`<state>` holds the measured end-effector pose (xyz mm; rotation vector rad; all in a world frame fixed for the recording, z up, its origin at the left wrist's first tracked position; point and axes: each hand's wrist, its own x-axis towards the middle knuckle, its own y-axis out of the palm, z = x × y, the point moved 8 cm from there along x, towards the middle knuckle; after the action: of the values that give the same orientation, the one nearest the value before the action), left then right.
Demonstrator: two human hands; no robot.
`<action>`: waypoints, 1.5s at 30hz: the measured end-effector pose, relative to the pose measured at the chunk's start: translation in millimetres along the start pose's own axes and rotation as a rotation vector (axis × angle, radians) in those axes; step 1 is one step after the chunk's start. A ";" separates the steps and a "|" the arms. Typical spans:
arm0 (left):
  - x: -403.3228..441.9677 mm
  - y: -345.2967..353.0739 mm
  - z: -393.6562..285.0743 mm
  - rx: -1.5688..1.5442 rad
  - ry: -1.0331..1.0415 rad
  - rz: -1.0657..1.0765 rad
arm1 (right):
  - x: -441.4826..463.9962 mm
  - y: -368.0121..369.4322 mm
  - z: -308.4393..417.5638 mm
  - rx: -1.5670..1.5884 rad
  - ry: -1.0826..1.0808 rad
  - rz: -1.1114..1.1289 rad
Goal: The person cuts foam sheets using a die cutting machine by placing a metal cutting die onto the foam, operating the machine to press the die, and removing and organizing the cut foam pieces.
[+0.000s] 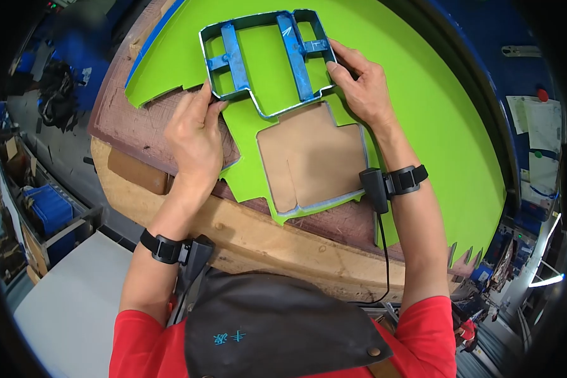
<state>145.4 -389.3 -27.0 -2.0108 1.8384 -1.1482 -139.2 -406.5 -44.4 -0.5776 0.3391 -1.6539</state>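
Note:
A blue metal cutting die [290, 53] with crossbars and a thin outline rim is over the bright green sheet [409, 75]. My left hand [195, 129] pinches its lower left corner between thumb and fingers. On the opposite side, my right hand [362, 82] grips the right wall, with the thumb near the lower corner and fingers along the outside. Just below the die is a tan area [312, 157] of similar outline, bordered by green material; whether it is a turned-over piece or an opening cannot be told.
Under the sheet lies a worn reddish-brown cutting board [135, 132] on a wooden table edge [246, 233]. A brown block [137, 170] sits at the left. Dark machine framing curves along the right. A blue bin [49, 206] stands at far left, and a cable hangs from my right wrist device [378, 189].

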 end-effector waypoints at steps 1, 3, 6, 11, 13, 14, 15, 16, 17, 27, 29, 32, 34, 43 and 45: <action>0.1 0.5 -0.5 0.013 0.012 -0.003 | 0.4 -0.1 -0.9 -0.023 0.008 0.007; -0.1 1.5 0.8 0.005 0.003 -0.003 | 0.4 -2.4 1.2 -0.049 0.022 0.012; 0.4 1.8 0.5 -0.010 0.002 -0.002 | -1.5 -2.8 3.8 -0.067 0.010 -0.005; -0.6 1.5 0.7 0.008 0.025 -0.031 | -1.0 -2.2 2.9 -0.087 -0.053 -0.010; -0.4 1.7 -0.2 0.012 0.016 -0.024 | -1.1 -2.2 3.2 -0.090 -0.048 -0.012; -0.2 1.8 0.1 0.017 0.007 -0.019 | -0.9 -2.3 3.5 -0.093 -0.044 -0.012; 0.0 2.0 -0.2 0.019 0.008 -0.018 | -0.7 -2.8 4.1 -0.091 -0.043 -0.012; -0.1 1.6 -1.3 0.027 0.020 -0.025 | -0.4 -2.9 4.5 -0.108 -0.038 -0.005; -0.2 1.2 -2.5 0.034 0.031 -0.033 | -0.5 -2.7 4.4 -0.125 -0.032 0.003; -0.3 1.8 1.0 0.009 0.016 -0.060 | -0.7 -1.7 3.1 -0.097 -0.063 -0.006; -0.3 1.9 1.1 -0.027 0.028 -0.062 | -1.0 -2.0 3.7 -0.091 -0.059 -0.012; -0.1 1.2 -1.0 -0.011 0.007 -0.055 | -0.6 -2.1 4.1 -0.081 -0.035 -0.004; -0.3 1.9 0.9 -0.011 0.018 -0.063 | -0.4 -2.6 5.2 -0.102 -0.027 -0.001; -3.7 -4.0 14.4 -0.220 -0.246 0.106 | 1.8 -1.8 7.3 -0.016 0.007 0.051; -10.9 -3.3 21.6 -0.486 -0.497 0.087 | 0.5 -1.4 4.8 0.029 0.055 0.054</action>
<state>162.4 -386.3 -44.3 -2.1550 2.0186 -0.1394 -137.8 -406.2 -39.6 -0.4974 0.3675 -1.6220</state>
